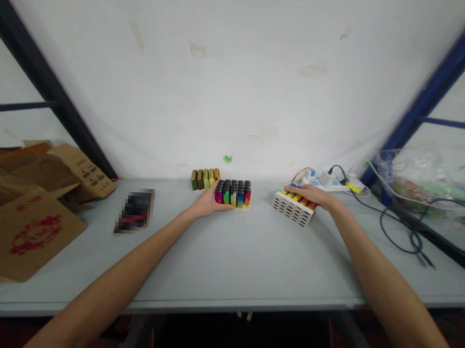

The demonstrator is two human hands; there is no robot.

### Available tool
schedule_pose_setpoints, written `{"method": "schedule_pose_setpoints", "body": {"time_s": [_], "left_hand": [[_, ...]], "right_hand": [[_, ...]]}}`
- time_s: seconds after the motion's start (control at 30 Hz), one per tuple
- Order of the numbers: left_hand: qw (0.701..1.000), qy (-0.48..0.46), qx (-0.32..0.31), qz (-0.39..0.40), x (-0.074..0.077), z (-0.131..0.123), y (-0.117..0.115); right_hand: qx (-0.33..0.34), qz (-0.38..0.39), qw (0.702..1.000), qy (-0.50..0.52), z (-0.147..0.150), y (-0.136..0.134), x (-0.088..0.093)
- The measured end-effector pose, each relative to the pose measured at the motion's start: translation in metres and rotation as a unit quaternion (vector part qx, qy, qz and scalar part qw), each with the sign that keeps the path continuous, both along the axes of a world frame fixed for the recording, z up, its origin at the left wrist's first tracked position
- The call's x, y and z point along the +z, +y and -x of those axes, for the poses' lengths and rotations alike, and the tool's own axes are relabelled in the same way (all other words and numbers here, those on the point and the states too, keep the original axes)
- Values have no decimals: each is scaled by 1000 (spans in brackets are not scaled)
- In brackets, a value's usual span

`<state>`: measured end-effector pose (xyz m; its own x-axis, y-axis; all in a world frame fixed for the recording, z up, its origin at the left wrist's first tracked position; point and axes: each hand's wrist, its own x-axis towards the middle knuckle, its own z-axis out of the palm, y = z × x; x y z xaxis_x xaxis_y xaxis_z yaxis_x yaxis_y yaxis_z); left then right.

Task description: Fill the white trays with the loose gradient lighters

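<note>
Cardboard sheet [26, 237], at your left: red ornamental emblem [36, 233], its central characters too small for you to read. Cardboard panel [81, 167], behind it: dark printed symbols [91, 174] beside a short line of illegible lettering [79, 161].

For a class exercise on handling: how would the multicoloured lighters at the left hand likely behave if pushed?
The lighters are probably stiff, as their straight sides suggest. Standing upright in close rows, outer ones might tip if pushed high, being taller than wide. The left hand against one side may steady them there.
</note>
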<state>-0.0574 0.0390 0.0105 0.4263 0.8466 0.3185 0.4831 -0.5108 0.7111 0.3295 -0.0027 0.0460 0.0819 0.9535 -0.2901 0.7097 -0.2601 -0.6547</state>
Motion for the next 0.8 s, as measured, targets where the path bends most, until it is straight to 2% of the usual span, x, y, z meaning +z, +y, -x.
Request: {"method": "schedule_pose_setpoints", "body": {"time_s": [0.3,0.53,0.8], "left_hand": [[1000,1,5,-8,-5,1,3],[1000,18,10,-21,-4,1,3],[1000,10,-3,-27,-7,2,4]], "right_hand": [[49,-41,993,-95,21,-12,16],[74,-92,969,-217,18,-7,11],[89,-88,963,-238,15,-4,9]]}}
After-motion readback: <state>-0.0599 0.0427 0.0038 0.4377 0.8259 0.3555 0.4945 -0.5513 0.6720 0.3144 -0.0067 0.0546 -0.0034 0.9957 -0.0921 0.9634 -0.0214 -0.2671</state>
